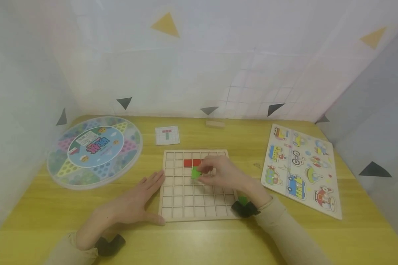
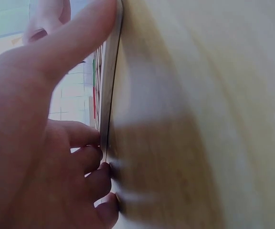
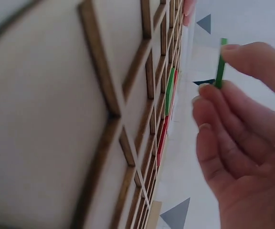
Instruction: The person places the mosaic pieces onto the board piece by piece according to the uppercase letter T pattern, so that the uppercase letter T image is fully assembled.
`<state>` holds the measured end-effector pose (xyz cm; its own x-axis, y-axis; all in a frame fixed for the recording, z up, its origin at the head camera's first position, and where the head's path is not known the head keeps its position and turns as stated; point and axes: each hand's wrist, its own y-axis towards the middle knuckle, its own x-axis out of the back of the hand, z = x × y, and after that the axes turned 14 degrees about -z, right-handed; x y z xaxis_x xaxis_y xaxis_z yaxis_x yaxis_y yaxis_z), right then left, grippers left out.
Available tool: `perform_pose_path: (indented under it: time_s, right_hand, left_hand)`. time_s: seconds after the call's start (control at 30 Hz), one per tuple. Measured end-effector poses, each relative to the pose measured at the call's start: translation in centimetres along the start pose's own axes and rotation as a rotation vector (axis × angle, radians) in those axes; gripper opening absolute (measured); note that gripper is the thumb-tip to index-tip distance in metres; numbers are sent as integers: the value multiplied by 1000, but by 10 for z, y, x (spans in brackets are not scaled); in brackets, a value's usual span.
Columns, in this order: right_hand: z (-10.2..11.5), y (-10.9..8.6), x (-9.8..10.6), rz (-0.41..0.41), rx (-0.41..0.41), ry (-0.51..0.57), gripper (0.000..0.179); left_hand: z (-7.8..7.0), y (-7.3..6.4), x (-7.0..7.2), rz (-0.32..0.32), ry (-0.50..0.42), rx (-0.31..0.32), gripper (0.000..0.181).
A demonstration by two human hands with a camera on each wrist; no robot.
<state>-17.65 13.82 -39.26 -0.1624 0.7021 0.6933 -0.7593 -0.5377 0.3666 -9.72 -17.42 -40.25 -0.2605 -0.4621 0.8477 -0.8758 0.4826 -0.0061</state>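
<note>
A wooden grid board point(image 1: 177, 191) lies on the table. Two red square tiles point(image 1: 187, 163) show side by side in one of its upper rows; my right hand may cover more. Thumb and fingers of my right hand point(image 1: 222, 171) pinch a thin green square tile point(image 3: 220, 64) above the board. Another green tile point(image 3: 170, 93) sits in the grid beside the red point(image 3: 162, 140) in the right wrist view. My left hand point(image 1: 132, 202) rests at the board's left side, fingers extended, thumb near the lower left corner; in the left wrist view its fingertips touch the edge.
Behind the board lies a card point(image 1: 167, 140) printed with a red and green T. A small wooden block point(image 1: 215, 124) is farther back. A round game box point(image 1: 94, 147) stands left, a picture puzzle board point(image 1: 302, 165) right. Green point(image 1: 243, 200) shows by my right wrist.
</note>
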Motion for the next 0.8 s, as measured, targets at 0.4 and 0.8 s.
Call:
perform_pose_path:
  time_s: [0.4,0.8]
  right_hand:
    - [-9,-3,-4,71,-101,-61,19]
    - [-14,-4,-6,99,-2,-54,15]
  left_hand:
    - [-1,0,1,-1,-13,-2,123]
    - [-1,0,1,-1,-8,-10,124]
